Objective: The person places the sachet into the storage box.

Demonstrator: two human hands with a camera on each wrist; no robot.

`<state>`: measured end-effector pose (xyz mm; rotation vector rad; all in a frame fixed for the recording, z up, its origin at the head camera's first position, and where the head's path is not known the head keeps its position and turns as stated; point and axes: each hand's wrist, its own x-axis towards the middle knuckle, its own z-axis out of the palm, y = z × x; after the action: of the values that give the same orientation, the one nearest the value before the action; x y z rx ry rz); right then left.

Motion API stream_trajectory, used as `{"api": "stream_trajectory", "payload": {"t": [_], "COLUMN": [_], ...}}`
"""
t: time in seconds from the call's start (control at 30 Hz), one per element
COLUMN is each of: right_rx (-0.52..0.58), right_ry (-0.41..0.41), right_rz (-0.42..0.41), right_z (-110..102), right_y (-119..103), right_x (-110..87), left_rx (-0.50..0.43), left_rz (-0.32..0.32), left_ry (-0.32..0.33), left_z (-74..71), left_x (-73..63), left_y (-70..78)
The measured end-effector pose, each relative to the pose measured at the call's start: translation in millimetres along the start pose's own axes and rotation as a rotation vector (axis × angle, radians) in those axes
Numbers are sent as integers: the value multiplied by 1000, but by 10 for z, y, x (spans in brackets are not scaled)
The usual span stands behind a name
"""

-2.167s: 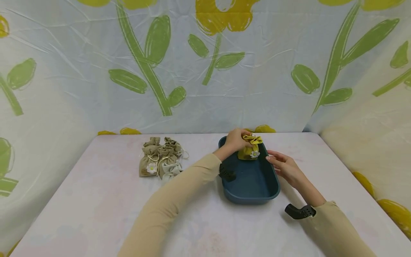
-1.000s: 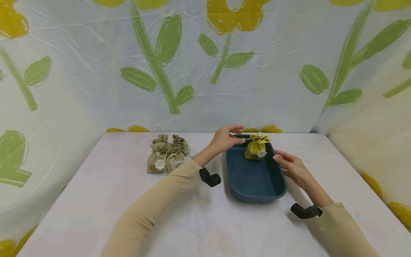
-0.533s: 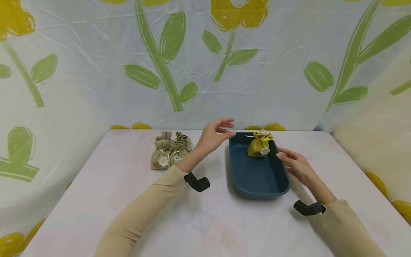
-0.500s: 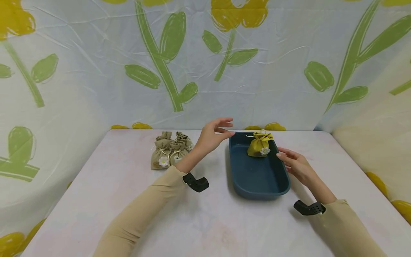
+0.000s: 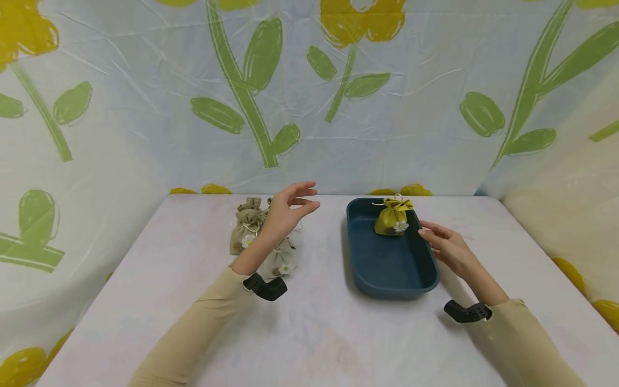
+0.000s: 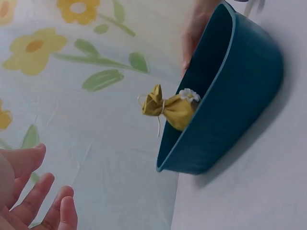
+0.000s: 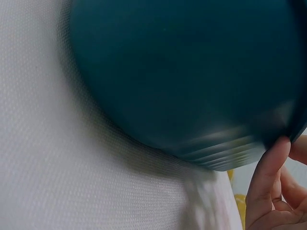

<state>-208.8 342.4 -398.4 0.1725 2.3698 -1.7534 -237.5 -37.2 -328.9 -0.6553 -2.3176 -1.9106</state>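
Touching blue tub's [image 5: 391,269] two-o'clock side with ungripping right hand [image 5: 452,248]. Hovering with empty left hand [image 5: 284,212] near pouches [image 5: 239,238] at tub's nine o'clock.

Tub [image 5: 387,263] there at two o'clock on the desk [image 5: 329,333], one pouch [image 5: 389,221] inside, up at its twelve! Across at eleven, the pouch cluster [image 5: 240,236]; right grip [image 5: 447,250] at the tub's two-o'clock side.

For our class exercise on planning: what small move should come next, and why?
Perhaps pinch the pale bag with the left hand: that hand is empty and nearby, while the tub holds only the yellow bag, with room beside it.
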Motion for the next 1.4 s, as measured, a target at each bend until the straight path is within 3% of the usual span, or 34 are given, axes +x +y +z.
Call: {"api": "stream_trajectory", "payload": {"t": [0.43,0.63,0.9,1.4], "right_rx": [30,30,27,36], "right_ry": [-15,-14,-14,-19], "right_rz": [-3,-8,7,15], "right_z": [-12,-2,1,-26], "right_y": [-2,35,30,51], "right_x": [52,37,6,15], "left_rx": [24,55,22,43], "left_rz": [-46,-73,-103,-197], "left_ry": [139,160,128,13], "left_z": [-351,-451,-474,-423], "left_x": [-296,-469,-637,-770], "left_y": [-163,-285,-446,-659]}}
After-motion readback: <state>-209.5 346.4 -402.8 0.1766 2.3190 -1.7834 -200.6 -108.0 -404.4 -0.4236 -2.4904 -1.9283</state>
